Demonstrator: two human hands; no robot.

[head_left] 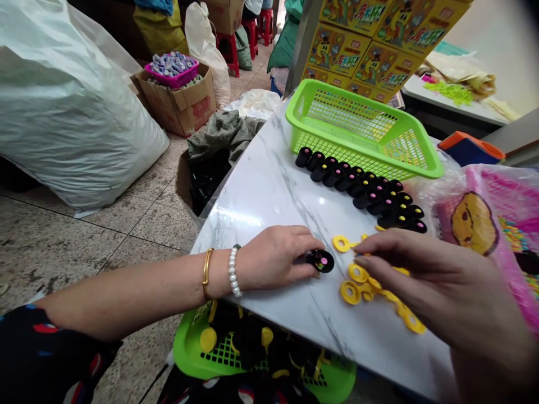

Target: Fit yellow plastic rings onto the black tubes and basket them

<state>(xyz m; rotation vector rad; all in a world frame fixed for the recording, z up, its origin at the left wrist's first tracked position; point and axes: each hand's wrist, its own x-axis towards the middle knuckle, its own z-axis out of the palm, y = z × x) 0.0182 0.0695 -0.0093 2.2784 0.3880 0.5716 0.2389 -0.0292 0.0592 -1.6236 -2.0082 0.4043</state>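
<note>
My left hand point(273, 258) rests on the white marble tabletop point(269, 196), its fingers gripping a small black plastic cap with a pink centre point(322, 261). My right hand point(425, 275) hovers low over loose yellow plastic rings point(351, 292), and its fingertips reach a ring near the table's middle. Whether those fingers pinch anything is hidden. Several black caps with pink and yellow centres point(357, 188) stand in a packed double row just beyond my hands, tilted on their sides.
A lime-green plastic basket point(357, 129) sits at the table's far edge, and a second green basket point(223, 359) of black caps and yellow rings sits below the near edge. A pink printed bag point(475, 224) lies to the right. Large white sacks and cardboard boxes stand on the tiled floor.
</note>
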